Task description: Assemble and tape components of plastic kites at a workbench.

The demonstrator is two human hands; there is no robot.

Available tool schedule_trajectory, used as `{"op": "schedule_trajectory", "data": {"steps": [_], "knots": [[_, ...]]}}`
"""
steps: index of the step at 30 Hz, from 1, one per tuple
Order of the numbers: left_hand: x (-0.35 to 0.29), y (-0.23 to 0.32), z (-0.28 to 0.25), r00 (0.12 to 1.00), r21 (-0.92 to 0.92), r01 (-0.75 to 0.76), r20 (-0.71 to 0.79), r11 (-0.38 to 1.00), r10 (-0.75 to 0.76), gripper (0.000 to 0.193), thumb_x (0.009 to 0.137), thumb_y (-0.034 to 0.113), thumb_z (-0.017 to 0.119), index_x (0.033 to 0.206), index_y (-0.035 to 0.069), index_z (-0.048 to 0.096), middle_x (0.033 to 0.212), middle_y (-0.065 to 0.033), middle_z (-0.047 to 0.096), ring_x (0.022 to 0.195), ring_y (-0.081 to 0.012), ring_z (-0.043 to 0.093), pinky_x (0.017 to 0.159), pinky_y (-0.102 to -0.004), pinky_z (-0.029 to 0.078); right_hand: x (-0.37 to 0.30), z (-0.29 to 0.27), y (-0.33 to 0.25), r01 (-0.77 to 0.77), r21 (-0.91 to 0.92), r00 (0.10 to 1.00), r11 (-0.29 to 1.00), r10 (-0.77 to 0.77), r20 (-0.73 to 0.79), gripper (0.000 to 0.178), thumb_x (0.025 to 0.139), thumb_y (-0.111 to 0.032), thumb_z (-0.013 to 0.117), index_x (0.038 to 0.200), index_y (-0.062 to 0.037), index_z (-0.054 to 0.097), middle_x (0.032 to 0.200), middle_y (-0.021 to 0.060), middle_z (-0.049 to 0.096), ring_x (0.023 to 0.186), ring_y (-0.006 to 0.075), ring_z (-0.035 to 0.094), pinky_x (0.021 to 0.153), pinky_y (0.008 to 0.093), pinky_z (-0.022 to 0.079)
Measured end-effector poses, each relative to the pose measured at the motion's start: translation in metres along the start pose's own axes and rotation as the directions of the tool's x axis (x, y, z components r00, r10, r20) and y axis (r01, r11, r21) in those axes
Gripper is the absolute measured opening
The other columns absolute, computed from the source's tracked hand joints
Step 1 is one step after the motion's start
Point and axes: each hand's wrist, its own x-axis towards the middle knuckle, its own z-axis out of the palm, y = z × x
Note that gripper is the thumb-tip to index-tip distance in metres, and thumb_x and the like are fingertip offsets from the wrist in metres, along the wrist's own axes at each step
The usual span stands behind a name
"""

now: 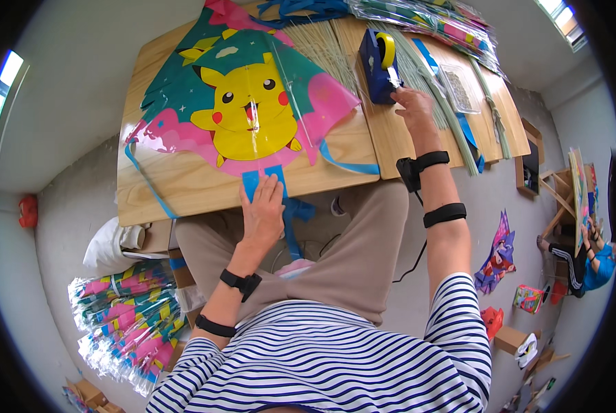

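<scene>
A printed kite point(256, 113) in green and pink, with a yellow cartoon figure on it, lies spread over the wooden table point(339, 175). Blue ribbon tails point(250, 183) hang from its near edge and sides. My left hand point(262, 215) lies with fingers stretched out over the ribbon at the table's front edge. To the right stands a dark blue tape dispenser point(373, 69) with a yellow-cored roll point(387, 50). My right hand point(416, 107) is at its cutting end, thumb and fingers pinched on the clear tape there.
Thin pale sticks point(425, 82), a clear plastic box point(461, 88) and packed kites point(439, 24) fill the table's far and right side. Bundled kites point(125, 310) are stacked at my left. A co-worker point(593, 265) sits far right. A black cable hangs by my right knee.
</scene>
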Motion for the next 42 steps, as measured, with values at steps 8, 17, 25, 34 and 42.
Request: {"op": "schedule_trajectory", "data": {"steps": [8, 17, 25, 34, 42], "knots": [[-0.001, 0.001, 0.0, 1.0, -0.007, 0.018, 0.002, 1.0, -0.018, 0.055, 0.082, 0.007, 0.073, 0.135, 0.0, 0.057, 0.147, -0.0123, 0.051, 0.141, -0.0304, 0.044, 0.117, -0.0627, 0.021, -0.024, -0.007, 0.04, -0.175, 0.529, 0.977, 0.83, 0.212, -0.009, 0.019, 0.094, -0.005, 0.062, 0.111, 0.0033, 0.058, 0.106, 0.0164, 0.062, 0.095, 0.0333, 0.068, 0.097, 0.0601, 0.052], [-0.001, 0.002, 0.0, 0.999, -0.016, 0.032, 0.004, 0.999, -0.032, 0.056, 0.082, 0.006, 0.073, 0.135, 0.0, 0.057, 0.148, -0.0118, 0.05, 0.142, -0.0298, 0.044, 0.117, -0.0647, 0.021, -0.016, 0.012, 0.038, -0.316, 0.738, 0.946, 0.596, 0.253, 0.201, 0.011, 0.096, -0.001, 0.063, 0.102, 0.0036, 0.054, 0.096, 0.0173, 0.062, 0.089, 0.0312, 0.068, 0.099, 0.056, 0.054], [0.0, 0.002, 0.001, 1.0, -0.01, 0.016, -0.016, 1.0, -0.017, 0.054, 0.081, 0.006, 0.074, 0.132, 0.0, 0.058, 0.146, -0.0113, 0.051, 0.14, -0.0293, 0.045, 0.116, -0.0657, 0.022, 0.005, 0.018, 0.046, -0.247, 0.748, 0.949, 0.616, 0.309, 0.059, 0.009, 0.096, 0.0, 0.062, 0.096, 0.0046, 0.055, 0.085, 0.016, 0.063, 0.068, 0.0245, 0.064, 0.081, 0.0445, 0.061], [-0.001, 0.003, 0.0, 0.999, -0.013, 0.017, -0.036, 1.0, -0.018, 0.048, 0.084, 0.008, 0.07, 0.129, 0.0, 0.059, 0.145, -0.0131, 0.052, 0.14, -0.0303, 0.044, 0.113, -0.0691, 0.023, 0.011, 0.024, 0.033, -0.099, 0.263, 0.9, 0.96, 0.2, -0.389, 0.005, 0.089, 0.008, 0.062, 0.088, 0.0059, 0.058, 0.075, 0.0165, 0.061, 0.052, 0.0242, 0.059, 0.051, 0.0393, 0.057], [-0.002, 0.004, 0.003, 0.998, 0.035, 0.046, -0.05, 0.998, -0.044, 0.051, 0.082, 0.007, 0.072, 0.13, 0.001, 0.057, 0.144, -0.0126, 0.049, 0.142, -0.0343, 0.038, 0.111, -0.0703, 0.023, -0.055, 0.038, 0.021, 0.167, -0.217, 0.951, 0.962, -0.098, 0.294, 0.004, 0.089, -0.002, 0.068, 0.087, 0.0007, 0.07, 0.07, 0.0024, 0.061, 0.062, 0.0115, 0.059, 0.063, 0.0261, 0.05]]}}
